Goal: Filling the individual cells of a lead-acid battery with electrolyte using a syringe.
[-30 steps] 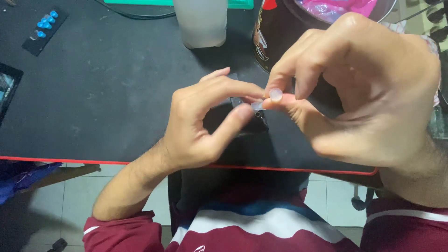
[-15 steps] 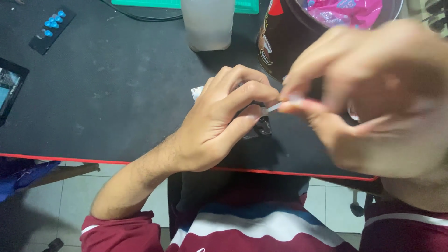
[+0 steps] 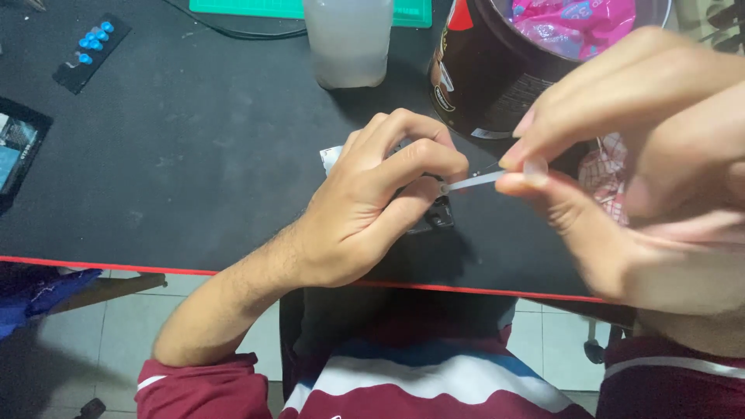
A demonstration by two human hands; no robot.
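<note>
- The counter, covered by a black mat with a red front edge, lies under both hands.
- A dark tub holding pink wrappers stands just beyond the right hand, and a cloudy plastic jar stands beyond the left hand.
- The right hand is raised close to the camera, thumb and forefinger pressed together on one end of a thin clear strip.
- The left hand rests low on the counter, its fingers curled and closed over a small black part, which peeps out beside the thumb.
- The strip spans the gap between the hands, its other end at the left forefinger tip.
- A black strip with blue caps lies far out to the left of the left hand.
</note>
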